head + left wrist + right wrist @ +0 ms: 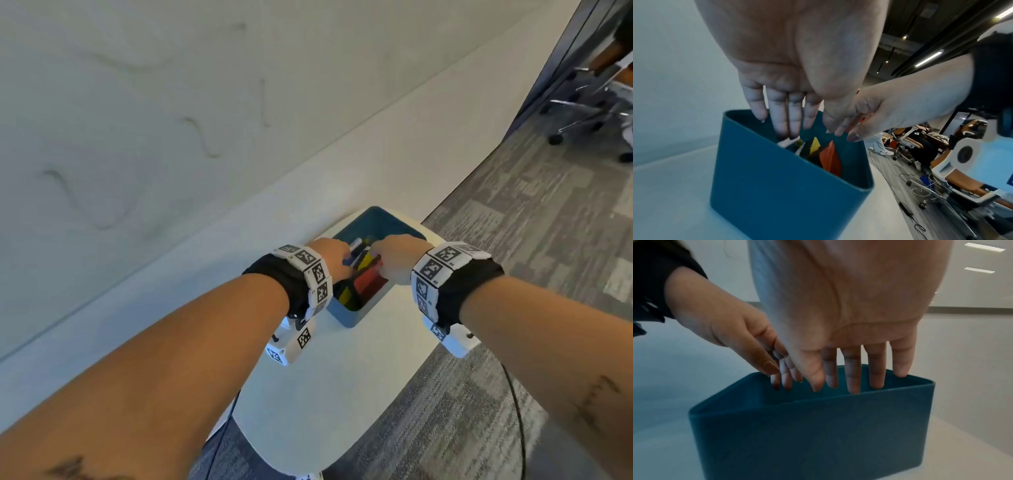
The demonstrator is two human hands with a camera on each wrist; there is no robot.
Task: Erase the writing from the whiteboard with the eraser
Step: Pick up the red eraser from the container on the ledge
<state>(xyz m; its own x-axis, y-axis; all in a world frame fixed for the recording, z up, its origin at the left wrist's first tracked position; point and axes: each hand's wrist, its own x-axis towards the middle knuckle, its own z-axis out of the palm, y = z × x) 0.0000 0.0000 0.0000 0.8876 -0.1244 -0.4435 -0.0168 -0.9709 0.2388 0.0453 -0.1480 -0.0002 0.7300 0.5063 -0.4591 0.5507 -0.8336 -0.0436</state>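
Observation:
The whiteboard (137, 102) fills the wall on the left and carries faint grey squiggles (202, 137). Below it a teal bin (346, 317) stands on a white table. Inside are a red block (368, 282) and a yellow-and-black one (368, 257), which look like erasers, plus a white marker (354, 248). My left hand (346, 263) reaches into the bin with straight fingers, and its tips touch the white marker (787, 142). My right hand (376, 255) dips in beside it, fingers (853, 382) straight down past the rim (920, 381), holding nothing.
The white table (325, 394) has rounded corners and sits against the wall. Grey carpet (513, 222) lies to its right, with office chairs (589, 102) further back. A black cable (513, 411) hangs from each wrist. The bin's walls (787, 194) rise close around both hands.

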